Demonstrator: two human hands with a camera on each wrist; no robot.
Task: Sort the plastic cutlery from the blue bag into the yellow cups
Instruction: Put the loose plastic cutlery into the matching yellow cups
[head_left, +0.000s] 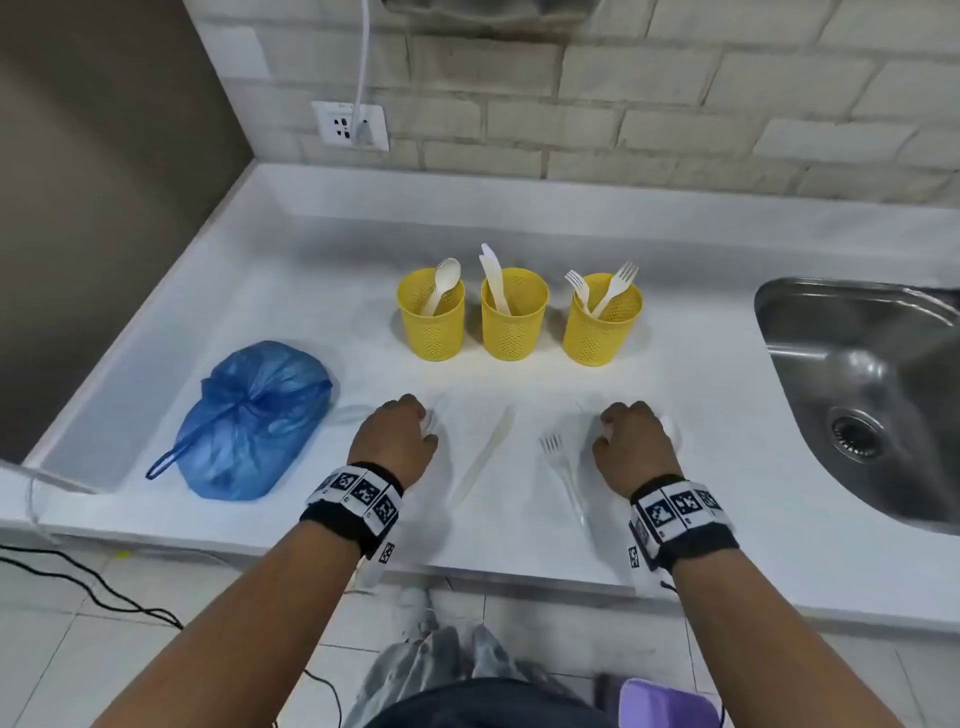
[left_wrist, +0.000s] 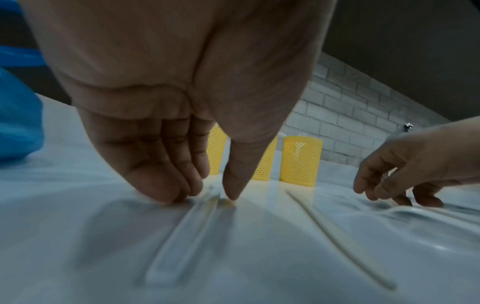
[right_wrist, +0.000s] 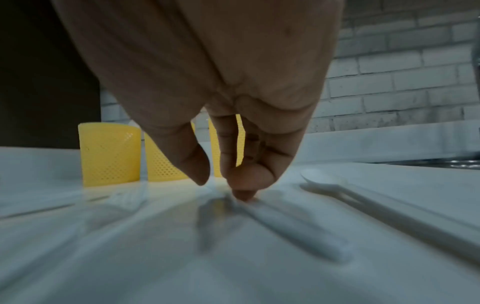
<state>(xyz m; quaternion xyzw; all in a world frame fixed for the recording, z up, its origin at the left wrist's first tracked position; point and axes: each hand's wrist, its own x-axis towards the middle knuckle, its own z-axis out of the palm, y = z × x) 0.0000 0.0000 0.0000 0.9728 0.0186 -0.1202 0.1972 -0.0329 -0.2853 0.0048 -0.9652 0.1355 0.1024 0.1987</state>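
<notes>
Reaching low at frame centre, the left hand (head_left: 397, 439) and right hand (head_left: 631, 447) each pinch clear cutlery off the table (head_left: 519, 519); thin, slippery handles could skid away before reaching the yellow cups (head_left: 514, 322).

three perforated yellow cups (head_left: 514, 317) are seen upright in a row, loaded with white cutlery, while a knotted blue bag (head_left: 254, 421) and a loose knife (head_left: 485, 457) lie nearer.

Head view high, facing down; wrist views low, close to counter (left_wrist: 259, 267); all share yellow cups (head_left: 514, 322)
</notes>
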